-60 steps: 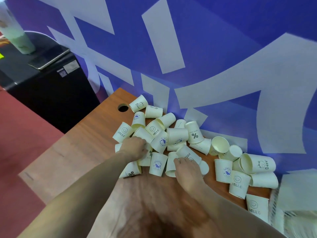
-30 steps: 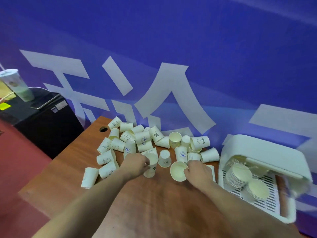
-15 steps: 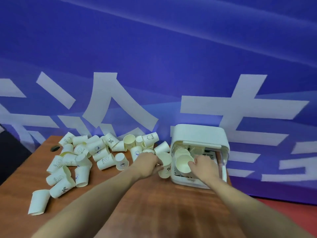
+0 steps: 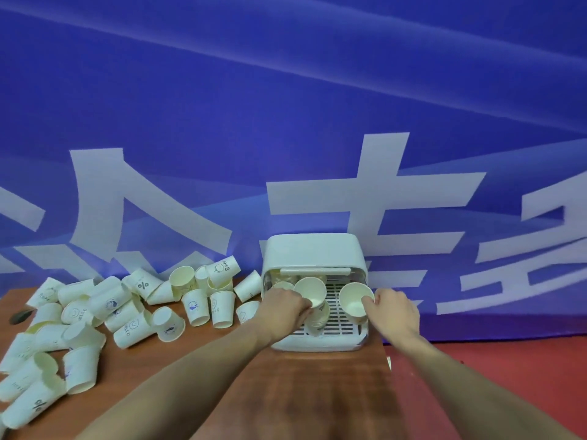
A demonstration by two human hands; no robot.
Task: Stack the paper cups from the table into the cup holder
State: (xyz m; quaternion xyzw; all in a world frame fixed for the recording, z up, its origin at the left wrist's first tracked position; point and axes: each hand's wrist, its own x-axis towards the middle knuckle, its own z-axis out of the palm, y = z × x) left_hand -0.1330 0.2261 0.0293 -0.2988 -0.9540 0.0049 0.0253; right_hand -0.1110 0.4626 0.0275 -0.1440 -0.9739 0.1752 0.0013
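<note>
A white box-shaped cup holder with a slotted floor stands at the table's right end against the wall. My left hand grips a paper cup by its rim, atop a short stack of cups lying on the holder's floor. My right hand holds a second paper cup, mouth towards me, over the right side of the holder. More cups sit deeper inside, partly hidden under the lid. Several loose paper cups lie scattered across the table's left half.
The wooden table ends just right of the holder, with red floor beyond. A blue wall with white characters runs right behind the cups and holder. A cable hole sits at the far left.
My view swung right from the cup pile to the holder. Both hands carried a cup each from the pile into the holder; the right hand's cup has shifted to the holder's right side.
</note>
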